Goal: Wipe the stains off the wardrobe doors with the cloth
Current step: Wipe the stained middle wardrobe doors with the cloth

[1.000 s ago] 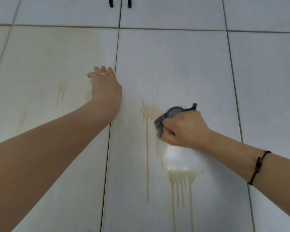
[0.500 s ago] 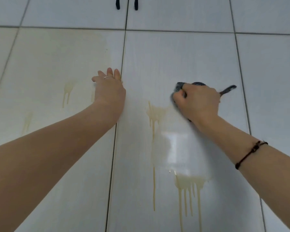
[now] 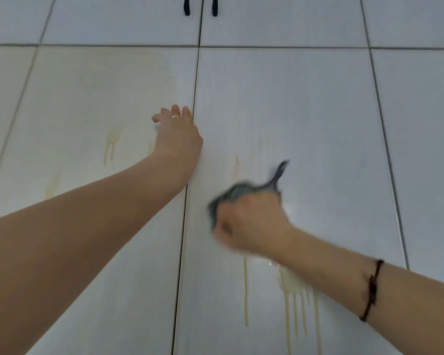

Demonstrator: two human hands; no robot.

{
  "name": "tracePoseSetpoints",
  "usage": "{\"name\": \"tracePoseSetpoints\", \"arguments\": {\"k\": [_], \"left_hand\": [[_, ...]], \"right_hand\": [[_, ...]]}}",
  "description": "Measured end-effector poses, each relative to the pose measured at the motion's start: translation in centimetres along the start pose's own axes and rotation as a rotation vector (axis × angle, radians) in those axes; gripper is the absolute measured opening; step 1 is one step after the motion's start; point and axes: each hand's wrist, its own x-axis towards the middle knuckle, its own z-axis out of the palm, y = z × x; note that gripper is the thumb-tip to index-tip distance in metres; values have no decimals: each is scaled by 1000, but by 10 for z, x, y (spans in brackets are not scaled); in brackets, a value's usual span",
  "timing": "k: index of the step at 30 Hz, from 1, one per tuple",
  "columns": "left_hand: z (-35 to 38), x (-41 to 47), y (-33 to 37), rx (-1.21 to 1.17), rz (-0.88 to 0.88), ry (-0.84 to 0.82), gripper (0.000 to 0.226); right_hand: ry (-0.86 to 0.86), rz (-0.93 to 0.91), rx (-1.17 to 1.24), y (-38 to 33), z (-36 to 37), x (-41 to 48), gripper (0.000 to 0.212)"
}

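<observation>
My right hand [image 3: 249,221] grips a crumpled dark grey cloth [image 3: 239,194] and presses it against the right wardrobe door [image 3: 305,111]; hand and cloth are blurred by motion. Yellowish drip stains [image 3: 296,301] run down the door just below this hand, and a thin streak [image 3: 245,290] runs beside them. A faint stain [image 3: 236,165] lies above the cloth. My left hand [image 3: 177,134] rests flat with spread fingers on the left door [image 3: 87,98], at its right edge. Pale drips [image 3: 110,144] mark that left door.
Two black door handles [image 3: 200,6] hang at the top centre on either side of the gap between the upper doors. More white door panels lie to the far left [image 3: 3,85] and far right [image 3: 420,124].
My right hand with the cloth went up the right door, then swept back down and left over the stain. The left hand stayed pressed on the left door.
</observation>
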Motion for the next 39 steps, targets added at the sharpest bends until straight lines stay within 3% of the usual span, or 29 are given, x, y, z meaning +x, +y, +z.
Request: {"name": "tracePoseSetpoints", "arguments": {"k": [2,3,6,8,9,12,13,14,18,20,21,23,25,26,29,31,33,36,37,39], "left_hand": [[2,-1,-2,7,1,-5,60],[3,0,-3,1,1,-9,60],[1,-1,-8,-28,3,-3,62],[-2,-1,-12,-22,34,-12,63],[-4,-1,-14,-26,64,-21,63],[-8,1,-21,-15,142,-30,61],[-8,1,-23,-6,154,-34,62],[-9,0,-24,-9,166,-40,62],[-9,-9,-30,-69,176,-28,68],[-5,-11,-32,-82,165,11,73],[-2,-11,-32,-77,169,23,73],[1,-10,-33,-87,182,22,73],[4,-7,-39,-151,176,12,76],[7,-7,-44,-189,172,14,78],[17,-5,-53,-222,198,54,84],[23,-4,-57,-220,208,68,88],[26,-3,-58,-265,214,73,89],[33,-5,-58,-344,219,99,90],[37,-6,-60,-365,221,118,89],[45,-8,-65,-400,245,140,88]], "right_hand": [[-49,-169,12,2,4,-9,25],[-9,-94,-23,17,-1,6,26],[96,390,-199,68,-23,64,31],[90,526,-187,65,-19,69,30],[108,483,-151,49,-12,58,30],[71,35,-28,-11,13,10,27],[74,-28,-38,-7,16,11,27],[102,15,-55,7,10,24,28],[169,617,-145,72,-18,82,31],[211,724,-107,55,-11,74,29],[221,632,-76,31,-1,61,28],[144,236,47,-23,17,29,26],[117,-1,10,-29,24,22,24],[126,24,-13,-17,17,38,24],[127,427,-131,29,0,95,24],[192,579,-92,28,8,108,21],[215,464,-45,-8,23,96,23],[85,55,-53,-37,35,72,27],[75,45,-75,-25,28,82,25],[127,228,-99,9,14,121,21]]}}
